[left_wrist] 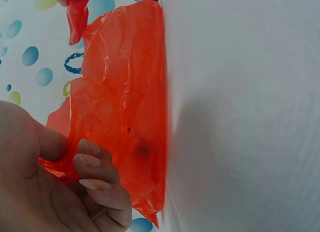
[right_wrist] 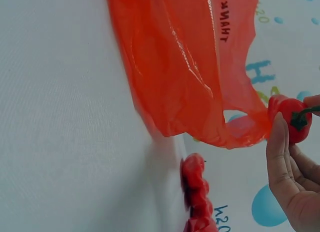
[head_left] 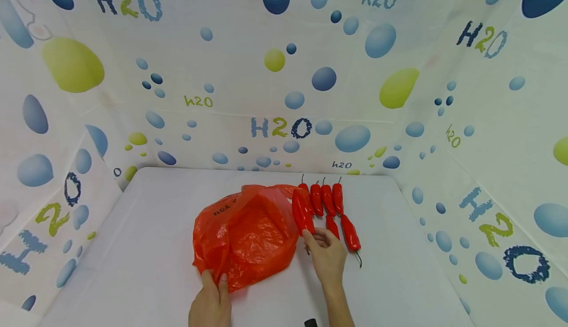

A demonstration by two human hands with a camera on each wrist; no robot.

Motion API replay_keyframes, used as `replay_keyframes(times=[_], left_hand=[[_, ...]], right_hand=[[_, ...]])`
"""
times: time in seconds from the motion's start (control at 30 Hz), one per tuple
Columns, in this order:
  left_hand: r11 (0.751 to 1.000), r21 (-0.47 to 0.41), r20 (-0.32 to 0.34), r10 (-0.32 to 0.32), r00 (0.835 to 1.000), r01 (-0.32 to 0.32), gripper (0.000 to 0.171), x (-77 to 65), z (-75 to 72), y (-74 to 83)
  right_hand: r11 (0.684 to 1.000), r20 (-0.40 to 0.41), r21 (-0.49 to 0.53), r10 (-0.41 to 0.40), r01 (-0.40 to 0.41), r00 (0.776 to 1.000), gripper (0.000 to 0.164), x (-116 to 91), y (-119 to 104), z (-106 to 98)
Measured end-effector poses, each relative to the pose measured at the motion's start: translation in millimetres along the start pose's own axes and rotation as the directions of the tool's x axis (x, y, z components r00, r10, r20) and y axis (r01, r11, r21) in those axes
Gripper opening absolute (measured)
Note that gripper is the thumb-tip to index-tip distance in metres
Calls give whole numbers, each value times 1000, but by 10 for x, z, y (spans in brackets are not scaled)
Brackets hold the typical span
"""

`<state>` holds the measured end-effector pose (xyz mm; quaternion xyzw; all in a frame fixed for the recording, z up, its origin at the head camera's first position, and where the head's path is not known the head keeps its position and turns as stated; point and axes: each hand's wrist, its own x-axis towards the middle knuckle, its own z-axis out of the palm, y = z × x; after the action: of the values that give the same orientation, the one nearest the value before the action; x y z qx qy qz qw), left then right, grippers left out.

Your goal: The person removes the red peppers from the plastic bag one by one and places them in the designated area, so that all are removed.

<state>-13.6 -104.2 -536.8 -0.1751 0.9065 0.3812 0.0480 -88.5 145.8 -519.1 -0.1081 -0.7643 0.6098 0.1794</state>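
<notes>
An orange-red plastic bag [head_left: 262,233] lies on the white table with its mouth spread wide. At its near left edge my left hand [head_left: 210,300] pinches the plastic between thumb and fingers. My right hand [head_left: 328,258] grips a red chili pepper [head_left: 302,213] by its stem end, beside the bag's right rim. That pepper [right_wrist: 290,119] is raised off the table in the right wrist view, its green stem towards the palm. Several more red peppers [head_left: 327,199] lie just right of the bag, two of them nearer me and one partly hidden by my right hand.
The white table [head_left: 146,228] is enclosed by a backdrop [head_left: 239,60] printed with bubbles and "H2O" lettering. A small black object [head_left: 310,322] shows at the bottom edge of the head view.
</notes>
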Motion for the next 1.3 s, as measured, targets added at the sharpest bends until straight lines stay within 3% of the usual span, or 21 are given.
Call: replay_keyframes(times=[0.6,0.97,1.3], left_hand=[[999,9,-44,34,998,-34,31,-3,-3,3],[1000,5,0,13,1000,-13,32,7,-17,9],[1000,-4,22,-3,1000,3,32,12,-34,18]], right_hand=[[998,-63,-21,61,-62,996,42,-26,99,-107],[997,-117,-48,61,-67,991,39,4,234,-163],[982,-168,-96,147,-165,975,45,14,303,-187]])
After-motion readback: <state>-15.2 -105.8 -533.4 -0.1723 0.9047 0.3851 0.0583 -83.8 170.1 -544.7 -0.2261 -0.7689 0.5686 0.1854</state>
